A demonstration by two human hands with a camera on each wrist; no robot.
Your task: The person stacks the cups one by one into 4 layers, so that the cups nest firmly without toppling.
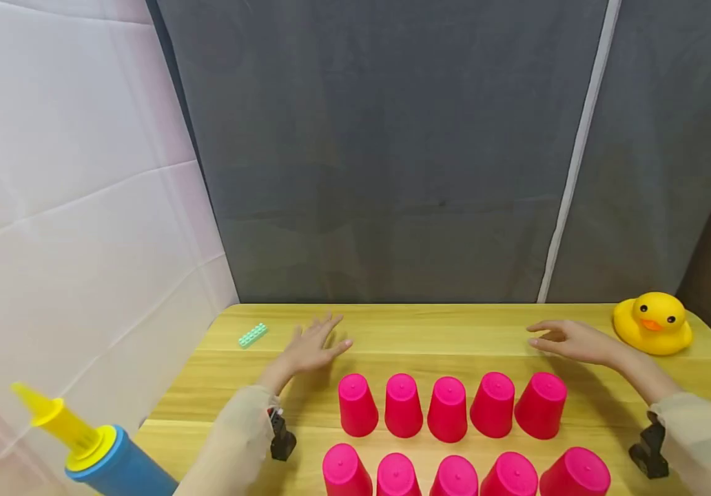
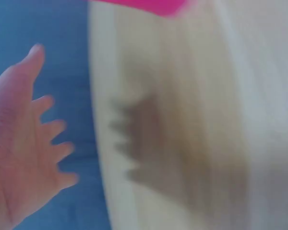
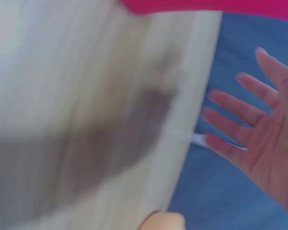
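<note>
Several pink cups stand upside down in two rows on the wooden table [image 1: 430, 337]; the back row's middle cup [image 1: 448, 409] and the front row's middle cup [image 1: 455, 477] are among them. My left hand [image 1: 313, 346] hovers behind the row's left end with fingers spread, holding nothing. My right hand [image 1: 569, 339] hovers behind the right end, fingers straight and empty. The blurred left wrist view shows the spread left hand [image 2: 24, 143] above the table, and the right wrist view shows the open right hand [image 3: 259, 129].
A yellow rubber duck [image 1: 653, 322] sits at the back right corner. A small green brick [image 1: 253, 335] lies at the back left. A blue and yellow hand pump [image 1: 85, 448] pokes in at the lower left. Grey curtains hang behind the table.
</note>
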